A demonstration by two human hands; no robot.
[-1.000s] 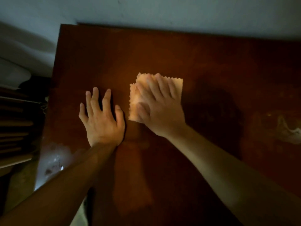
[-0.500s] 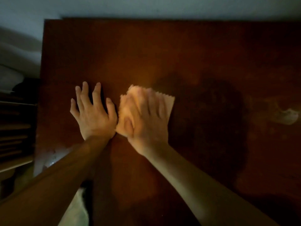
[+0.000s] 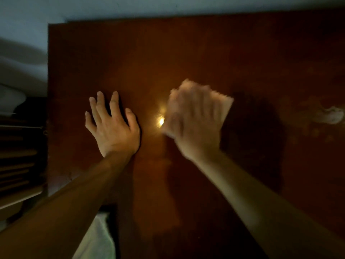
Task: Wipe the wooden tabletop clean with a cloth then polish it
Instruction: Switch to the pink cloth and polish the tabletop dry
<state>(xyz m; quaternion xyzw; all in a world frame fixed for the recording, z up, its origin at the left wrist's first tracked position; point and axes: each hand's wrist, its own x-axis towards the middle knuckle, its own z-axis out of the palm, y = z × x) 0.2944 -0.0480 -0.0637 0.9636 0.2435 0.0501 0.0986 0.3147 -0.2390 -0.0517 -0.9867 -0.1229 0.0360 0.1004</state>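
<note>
Dark reddish-brown wooden tabletop (image 3: 186,53) fills centre and right of frame, its far edge along the top against the pale wall (image 3: 168,6). Left hand (image 3: 113,128) flat on the tabletop, left of centre. Right hand (image 3: 196,124) right of it, apart, on top of the pale scallop-edged cloth (image 3: 224,105), which lies on the tabletop. Small crumpled whitish scrap (image 3: 330,115) on the tabletop at right edge. Stacked slats (image 3: 16,156) off the table's left side.

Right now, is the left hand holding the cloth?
No, the left hand lies flat on the bare table, while the cloth sits under the right hand.
</note>
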